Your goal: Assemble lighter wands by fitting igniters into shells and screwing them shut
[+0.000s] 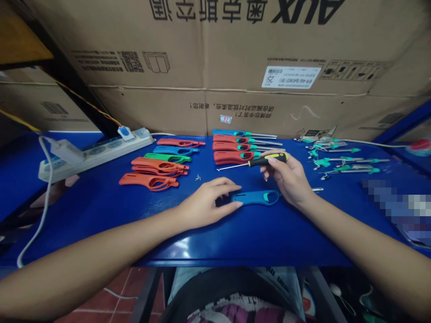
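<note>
Blue plastic lighter with a teal trigger [251,198] lies flat on the glossy blue metal-look counter [269,242], its blunt end set between the thumb and forefinger of the left hand [210,199]. Those fingers pinch it lightly from its two long edges, the others curled in; the hold appears meant to stop it sliding while leaving its face exposed. A thin silver metal tube [317,189] shows beyond the right wrist; its joint with the lighter is hidden.

The right hand [291,177] grips a black-and-yellow-handled screwdriver [268,159], thumb along the handle, remaining fingers bent beneath. The shaft points leftward, its tip clear of the lighter and above the left fingers, so the tool is judged held ready rather than engaged.

Small silver screws [198,178] lie just beyond the left knuckles, presumably for easy reach. Red, blue, green and orange plastic shells [138,179] are lined up left of those fingers; tubed lighters [229,158] stand in a row ahead; teal-and-silver inserts [350,160] lie right of the right fingers, apparently sorted by kind.

Both forearms angle inward from the near corners, wrists low, the right hand raised higher.
</note>
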`<action>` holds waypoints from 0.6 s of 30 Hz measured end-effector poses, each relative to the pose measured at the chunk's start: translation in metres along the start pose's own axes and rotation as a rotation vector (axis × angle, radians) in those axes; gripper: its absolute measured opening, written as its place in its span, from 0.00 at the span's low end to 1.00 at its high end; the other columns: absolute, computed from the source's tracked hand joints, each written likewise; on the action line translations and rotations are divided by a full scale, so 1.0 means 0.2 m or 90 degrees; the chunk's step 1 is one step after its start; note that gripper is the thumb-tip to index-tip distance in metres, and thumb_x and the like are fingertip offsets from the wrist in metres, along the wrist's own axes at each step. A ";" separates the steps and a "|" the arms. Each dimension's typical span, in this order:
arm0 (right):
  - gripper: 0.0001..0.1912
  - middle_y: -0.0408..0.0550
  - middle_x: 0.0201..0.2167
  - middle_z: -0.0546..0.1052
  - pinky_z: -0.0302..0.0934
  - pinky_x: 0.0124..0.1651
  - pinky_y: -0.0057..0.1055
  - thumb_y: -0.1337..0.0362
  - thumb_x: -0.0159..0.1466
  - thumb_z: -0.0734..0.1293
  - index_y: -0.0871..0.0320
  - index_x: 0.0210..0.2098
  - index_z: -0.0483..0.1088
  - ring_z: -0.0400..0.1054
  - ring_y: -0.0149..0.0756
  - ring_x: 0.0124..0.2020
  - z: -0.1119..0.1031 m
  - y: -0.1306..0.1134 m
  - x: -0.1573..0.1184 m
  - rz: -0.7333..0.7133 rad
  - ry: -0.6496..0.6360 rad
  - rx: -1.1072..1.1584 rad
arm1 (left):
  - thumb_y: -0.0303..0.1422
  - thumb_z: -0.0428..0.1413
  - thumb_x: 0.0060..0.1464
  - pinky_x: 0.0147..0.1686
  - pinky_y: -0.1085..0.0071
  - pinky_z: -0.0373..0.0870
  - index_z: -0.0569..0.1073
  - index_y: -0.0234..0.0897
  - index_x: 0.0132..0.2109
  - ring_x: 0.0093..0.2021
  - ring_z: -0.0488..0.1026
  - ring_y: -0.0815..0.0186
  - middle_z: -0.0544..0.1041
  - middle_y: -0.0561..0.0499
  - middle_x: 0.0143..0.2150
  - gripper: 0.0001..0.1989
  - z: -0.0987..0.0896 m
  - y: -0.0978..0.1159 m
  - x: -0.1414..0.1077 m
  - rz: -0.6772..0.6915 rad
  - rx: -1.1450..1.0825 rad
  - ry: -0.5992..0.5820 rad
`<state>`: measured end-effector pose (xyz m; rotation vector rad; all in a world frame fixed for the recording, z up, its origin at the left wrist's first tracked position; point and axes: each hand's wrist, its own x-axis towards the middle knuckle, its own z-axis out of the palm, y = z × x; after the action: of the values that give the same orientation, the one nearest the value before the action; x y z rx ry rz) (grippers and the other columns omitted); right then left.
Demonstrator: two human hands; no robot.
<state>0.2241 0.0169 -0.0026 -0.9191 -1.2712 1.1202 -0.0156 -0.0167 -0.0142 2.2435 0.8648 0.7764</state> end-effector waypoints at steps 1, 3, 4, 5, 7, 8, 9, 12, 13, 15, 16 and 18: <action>0.12 0.41 0.23 0.75 0.63 0.26 0.28 0.56 0.58 0.74 0.56 0.38 0.76 0.67 0.30 0.23 -0.01 -0.01 0.00 -0.009 0.014 0.006 | 0.40 0.59 0.63 0.46 0.67 0.75 0.78 0.35 0.55 0.43 0.77 0.63 0.79 0.43 0.50 0.18 0.00 0.00 0.01 -0.046 -0.035 0.029; 0.10 0.41 0.22 0.74 0.62 0.25 0.28 0.58 0.57 0.73 0.55 0.36 0.76 0.67 0.30 0.22 -0.02 -0.02 0.01 -0.026 0.035 0.015 | 0.43 0.59 0.62 0.40 0.68 0.74 0.80 0.35 0.50 0.37 0.76 0.65 0.81 0.45 0.45 0.17 0.00 0.00 0.02 -0.147 -0.139 0.072; 0.09 0.41 0.21 0.73 0.62 0.24 0.28 0.58 0.57 0.73 0.55 0.35 0.76 0.66 0.30 0.22 -0.03 -0.03 0.01 -0.033 0.041 0.020 | 0.46 0.59 0.62 0.39 0.69 0.74 0.81 0.34 0.47 0.36 0.76 0.65 0.82 0.44 0.43 0.19 0.00 0.00 0.03 -0.197 -0.211 0.087; 0.08 0.40 0.20 0.73 0.61 0.24 0.29 0.59 0.56 0.72 0.54 0.34 0.76 0.66 0.31 0.22 -0.04 -0.04 0.01 -0.039 0.043 0.023 | 0.49 0.58 0.61 0.37 0.69 0.73 0.81 0.33 0.45 0.35 0.75 0.65 0.83 0.44 0.41 0.21 0.00 0.00 0.04 -0.245 -0.294 0.098; 0.07 0.40 0.19 0.71 0.60 0.24 0.29 0.59 0.56 0.71 0.54 0.33 0.76 0.65 0.31 0.21 -0.05 -0.05 0.02 -0.044 0.040 0.026 | 0.54 0.56 0.61 0.35 0.71 0.72 0.81 0.32 0.42 0.32 0.75 0.67 0.83 0.43 0.38 0.26 0.00 -0.01 0.06 -0.321 -0.446 0.121; 0.07 0.41 0.19 0.71 0.60 0.24 0.30 0.59 0.56 0.71 0.54 0.33 0.76 0.65 0.31 0.21 -0.05 -0.05 0.02 -0.045 0.036 0.029 | 0.55 0.55 0.60 0.33 0.72 0.72 0.81 0.31 0.40 0.31 0.74 0.68 0.82 0.43 0.36 0.28 -0.01 -0.01 0.06 -0.346 -0.500 0.129; 0.07 0.41 0.19 0.71 0.60 0.23 0.29 0.60 0.56 0.71 0.55 0.32 0.76 0.65 0.31 0.21 -0.06 -0.05 0.02 -0.044 0.033 0.032 | 0.56 0.56 0.59 0.32 0.73 0.70 0.81 0.31 0.39 0.29 0.73 0.69 0.82 0.43 0.35 0.29 -0.01 0.00 0.07 -0.365 -0.537 0.135; 0.07 0.41 0.20 0.72 0.61 0.23 0.29 0.60 0.54 0.72 0.56 0.32 0.77 0.65 0.31 0.21 -0.06 -0.05 0.01 -0.035 0.026 0.041 | 0.57 0.61 0.54 0.28 0.75 0.66 0.82 0.30 0.37 0.26 0.70 0.72 0.81 0.45 0.32 0.29 -0.02 0.01 0.07 -0.391 -0.582 0.117; 0.07 0.41 0.21 0.72 0.61 0.23 0.29 0.61 0.54 0.72 0.56 0.32 0.77 0.66 0.31 0.21 -0.06 -0.05 0.01 -0.032 0.026 0.043 | 0.56 0.63 0.53 0.27 0.76 0.65 0.82 0.30 0.37 0.25 0.69 0.73 0.81 0.46 0.31 0.28 -0.02 0.01 0.07 -0.393 -0.584 0.109; 0.08 0.41 0.21 0.72 0.61 0.23 0.29 0.61 0.54 0.72 0.56 0.32 0.77 0.66 0.30 0.21 -0.05 -0.05 0.00 -0.028 0.024 0.043 | 0.55 0.65 0.51 0.25 0.77 0.62 0.82 0.31 0.35 0.23 0.66 0.75 0.80 0.48 0.29 0.26 -0.03 0.02 0.07 -0.387 -0.566 0.101; 0.08 0.41 0.21 0.72 0.61 0.23 0.29 0.61 0.54 0.72 0.56 0.32 0.77 0.65 0.30 0.21 -0.05 -0.05 0.00 -0.027 0.023 0.043 | 0.53 0.65 0.51 0.25 0.77 0.61 0.82 0.31 0.34 0.23 0.65 0.76 0.79 0.49 0.28 0.25 -0.03 0.02 0.07 -0.377 -0.549 0.099; 0.07 0.41 0.21 0.72 0.61 0.23 0.29 0.60 0.54 0.72 0.56 0.32 0.77 0.65 0.30 0.20 -0.05 -0.05 0.00 -0.023 0.020 0.042 | 0.50 0.66 0.52 0.24 0.77 0.60 0.82 0.32 0.34 0.22 0.64 0.76 0.79 0.49 0.28 0.22 -0.03 0.02 0.06 -0.353 -0.517 0.101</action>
<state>0.2350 0.0154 0.0058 -0.8581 -1.2137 1.1086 -0.0103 -0.0085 -0.0034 1.1741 0.9554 0.8370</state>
